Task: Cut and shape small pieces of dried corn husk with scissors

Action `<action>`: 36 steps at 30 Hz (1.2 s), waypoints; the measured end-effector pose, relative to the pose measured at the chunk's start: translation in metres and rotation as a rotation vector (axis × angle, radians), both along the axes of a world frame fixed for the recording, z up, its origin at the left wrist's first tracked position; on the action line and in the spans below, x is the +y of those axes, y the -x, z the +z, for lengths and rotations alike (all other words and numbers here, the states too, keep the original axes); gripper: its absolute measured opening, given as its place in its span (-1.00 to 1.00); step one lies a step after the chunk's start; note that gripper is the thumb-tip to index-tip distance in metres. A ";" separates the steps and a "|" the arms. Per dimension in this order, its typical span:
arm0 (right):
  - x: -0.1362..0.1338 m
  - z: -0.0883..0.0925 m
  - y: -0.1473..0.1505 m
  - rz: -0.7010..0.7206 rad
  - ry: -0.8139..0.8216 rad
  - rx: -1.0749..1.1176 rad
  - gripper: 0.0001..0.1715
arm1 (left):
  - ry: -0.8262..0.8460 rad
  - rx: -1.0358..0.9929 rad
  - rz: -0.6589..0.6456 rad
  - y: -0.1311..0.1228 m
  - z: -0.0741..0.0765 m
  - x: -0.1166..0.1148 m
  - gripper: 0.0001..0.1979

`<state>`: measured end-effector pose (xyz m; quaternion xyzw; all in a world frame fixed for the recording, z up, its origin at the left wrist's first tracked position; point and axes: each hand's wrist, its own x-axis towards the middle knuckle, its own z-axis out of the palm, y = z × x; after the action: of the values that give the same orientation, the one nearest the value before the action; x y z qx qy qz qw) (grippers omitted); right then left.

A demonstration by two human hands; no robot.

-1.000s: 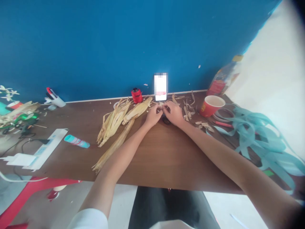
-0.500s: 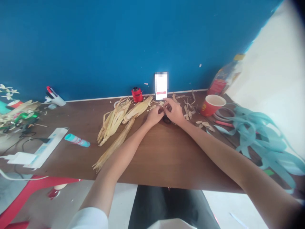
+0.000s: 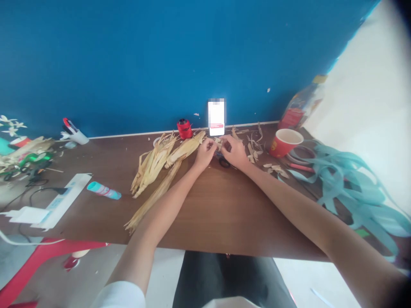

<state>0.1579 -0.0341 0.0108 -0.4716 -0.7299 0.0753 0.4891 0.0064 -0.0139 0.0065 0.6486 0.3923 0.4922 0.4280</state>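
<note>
Since half a second ago my two hands have crept a touch toward twelve o'clock, nearer the phone (image 3: 216,116) propped against the blue wall, and the fingertips have stayed together. My left hand (image 3: 204,154) and right hand (image 3: 235,152) meet just above the surface (image 3: 212,209), each grip closed, fingers pinched on the same small husk piece (image 3: 219,143). That piece sits between the two grips: at three o'clock from the left fingertips and at nine o'clock from the right ones, so neither hand is nearer than the other. As far as I can make out, its long axis runs nine to three, spanning from one grip to the other; it is too small and too covered to tell which end is the tip. A dark object (image 3: 224,163), partly hidden, lies on the surface just under my hands, at six o'clock from the piece. The heap of long corn husks (image 3: 154,164) lies at eight o'clock from my left hand, its leaves running from one o'clock down to seven. The red cup (image 3: 285,143) stands at three o'clock, apart from my right hand.
</note>
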 end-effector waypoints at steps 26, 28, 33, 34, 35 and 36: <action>-0.010 0.000 0.008 -0.028 0.037 -0.335 -0.70 | -0.402 0.193 0.269 0.003 0.007 -0.009 -0.94; -0.009 0.000 0.008 -0.033 0.030 -0.301 -0.70 | -0.392 0.189 0.229 0.002 0.006 -0.008 -0.95; -0.005 0.001 0.005 -0.045 0.018 -0.210 -0.71 | -0.361 0.158 0.146 0.000 0.007 -0.006 -0.86; -0.004 0.001 0.004 -0.047 0.018 -0.197 -0.71 | -0.361 0.164 0.130 0.000 0.007 -0.006 -0.84; -0.004 0.001 0.004 -0.047 0.020 -0.188 -0.71 | -0.362 0.171 0.114 0.000 0.007 -0.006 -0.83; -0.004 0.001 0.004 -0.048 0.026 -0.184 -0.70 | -0.364 0.176 0.103 0.001 0.007 -0.006 -0.83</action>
<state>0.1542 -0.0378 0.0117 -0.4999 -0.7591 0.0294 0.4158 0.0057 -0.0196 0.0140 0.7348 0.3656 0.5176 0.2419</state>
